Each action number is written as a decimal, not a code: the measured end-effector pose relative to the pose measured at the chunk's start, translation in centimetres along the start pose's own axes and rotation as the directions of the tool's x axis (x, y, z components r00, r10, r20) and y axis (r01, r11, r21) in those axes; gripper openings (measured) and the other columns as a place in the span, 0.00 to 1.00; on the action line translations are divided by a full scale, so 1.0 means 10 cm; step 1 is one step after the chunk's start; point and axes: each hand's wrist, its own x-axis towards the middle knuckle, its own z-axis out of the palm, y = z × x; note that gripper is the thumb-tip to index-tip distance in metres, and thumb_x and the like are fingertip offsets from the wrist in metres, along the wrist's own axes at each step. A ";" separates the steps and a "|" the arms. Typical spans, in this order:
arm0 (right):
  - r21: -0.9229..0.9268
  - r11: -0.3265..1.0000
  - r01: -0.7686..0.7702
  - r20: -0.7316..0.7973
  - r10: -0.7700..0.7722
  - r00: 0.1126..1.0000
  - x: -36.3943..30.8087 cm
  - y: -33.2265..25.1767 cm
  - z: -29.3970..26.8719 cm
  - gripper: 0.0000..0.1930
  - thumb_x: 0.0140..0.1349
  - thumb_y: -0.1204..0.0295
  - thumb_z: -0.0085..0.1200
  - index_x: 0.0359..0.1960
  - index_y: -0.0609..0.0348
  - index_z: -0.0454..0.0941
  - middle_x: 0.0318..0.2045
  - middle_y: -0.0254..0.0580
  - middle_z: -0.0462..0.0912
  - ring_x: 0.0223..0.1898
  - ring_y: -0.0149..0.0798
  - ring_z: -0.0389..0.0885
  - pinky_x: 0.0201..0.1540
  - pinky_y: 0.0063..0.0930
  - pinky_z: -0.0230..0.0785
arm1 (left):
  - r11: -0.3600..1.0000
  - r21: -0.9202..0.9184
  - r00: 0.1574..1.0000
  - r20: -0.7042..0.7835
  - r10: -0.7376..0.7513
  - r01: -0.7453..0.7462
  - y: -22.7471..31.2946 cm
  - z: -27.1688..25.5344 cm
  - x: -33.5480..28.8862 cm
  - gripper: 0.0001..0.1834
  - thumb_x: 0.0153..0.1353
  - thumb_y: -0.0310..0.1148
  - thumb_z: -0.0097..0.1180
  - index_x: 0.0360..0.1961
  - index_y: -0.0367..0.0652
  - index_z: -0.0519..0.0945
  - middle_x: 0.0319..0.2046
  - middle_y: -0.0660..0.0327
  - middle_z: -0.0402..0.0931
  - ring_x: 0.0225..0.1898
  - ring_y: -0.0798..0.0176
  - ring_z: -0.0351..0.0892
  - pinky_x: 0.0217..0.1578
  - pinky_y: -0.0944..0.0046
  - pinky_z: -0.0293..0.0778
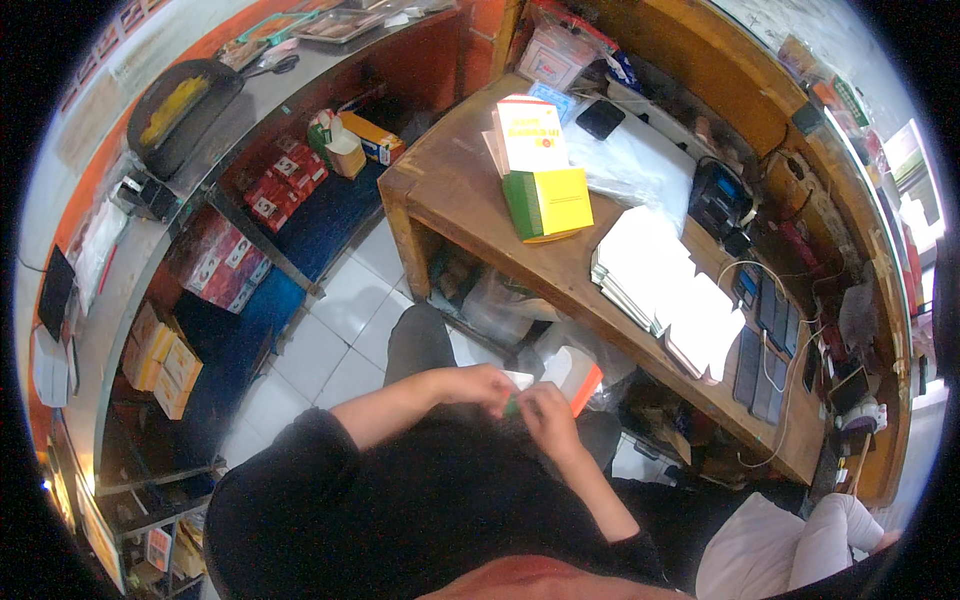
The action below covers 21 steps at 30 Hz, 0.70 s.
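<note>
A small folding carton (573,374), white inside with orange and green on its outside, is held above my lap. My left hand (484,389) is closed on its left end, with a white flap showing by the fingers. My right hand (548,412) pinches the carton's near edge beside the left, and the fingertips of both hands nearly meet. The carton's underside is hidden by the hands. Beyond, on the wooden desk (450,190), stands a yellow and green box (562,203), with white-faced cartons (530,135) behind it.
Stacked flat white carton blanks (645,270) lie along the desk's near edge. Farther right are dark phones (768,340) with cables and a black device (720,190). Shelves at left hold red boxes (285,180) and yellow cartons (175,370). A person's pale sleeve (830,535) shows at lower right.
</note>
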 end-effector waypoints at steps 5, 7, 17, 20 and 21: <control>0.006 1.000 0.005 0.055 -0.005 0.998 -0.07 0.02 0.06 0.06 0.52 0.80 0.58 0.32 0.61 0.76 0.35 0.46 0.80 0.41 0.51 0.78 0.45 0.40 0.71 | 0.999 -0.010 0.999 0.001 -0.036 0.036 -0.14 0.00 0.00 0.16 0.59 0.27 0.54 0.48 0.37 0.79 0.28 0.64 0.77 0.30 0.70 0.75 0.35 0.70 0.73; 0.002 0.999 0.049 0.039 -0.049 0.998 -0.10 0.01 0.09 0.05 0.54 0.78 0.58 0.31 0.62 0.75 0.35 0.47 0.81 0.40 0.53 0.78 0.44 0.43 0.71 | 0.998 -0.037 0.999 -0.016 -0.047 0.047 -0.14 0.03 -0.01 0.16 0.58 0.26 0.54 0.49 0.36 0.79 0.27 0.64 0.77 0.30 0.70 0.75 0.35 0.69 0.73; -0.029 0.999 -0.016 -0.033 0.016 0.999 -0.19 0.00 0.17 0.06 0.54 0.80 0.58 0.34 0.62 0.76 0.35 0.49 0.81 0.40 0.53 0.79 0.45 0.41 0.71 | 0.991 0.037 0.992 0.004 -0.126 0.126 -0.17 -0.04 0.04 0.16 0.61 0.28 0.52 0.50 0.36 0.78 0.32 0.64 0.77 0.33 0.68 0.78 0.38 0.68 0.75; -0.074 0.978 -0.197 -0.032 0.195 0.980 -0.18 -0.03 0.22 0.06 0.57 0.78 0.56 0.36 0.62 0.75 0.35 0.52 0.80 0.41 0.56 0.79 0.45 0.43 0.70 | 0.990 -0.042 0.981 -0.133 -0.141 0.136 -0.20 0.02 0.04 0.15 0.63 0.31 0.52 0.49 0.37 0.78 0.32 0.64 0.78 0.33 0.69 0.78 0.36 0.70 0.75; -0.042 0.970 -0.239 -0.044 0.238 0.970 -0.17 -0.03 0.24 0.06 0.58 0.78 0.56 0.37 0.62 0.75 0.35 0.52 0.80 0.41 0.56 0.79 0.45 0.44 0.70 | 0.989 -0.078 0.976 -0.169 -0.136 0.124 -0.18 0.02 0.02 0.15 0.63 0.33 0.52 0.49 0.37 0.78 0.32 0.64 0.78 0.32 0.70 0.78 0.35 0.71 0.75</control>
